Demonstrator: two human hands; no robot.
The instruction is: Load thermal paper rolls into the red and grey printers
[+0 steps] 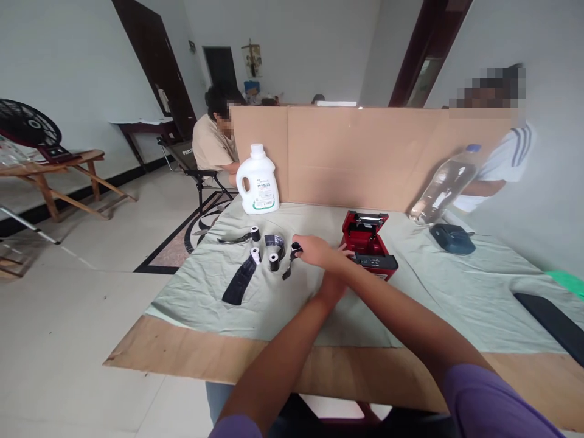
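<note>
My right hand crosses over my left forearm and is closed on a small roll of black-faced paper, its loose end hanging down. My left hand is at the left side of a red and black receipt printer, fingers on its edge; my right wrist hides much of that hand. The printer's lid stands raised, and its red bay shows. Left of my hands, several similar rolls stand or lie on the cloth: one paper roll at the back, another roll nearer, and one with a long dark strip unrolled.
A white detergent bottle stands before a cardboard screen. To the right are a large clear bottle, a dark blue-grey device and a black flat object. Two people sit beyond the table, a person's beige sleeve showing left.
</note>
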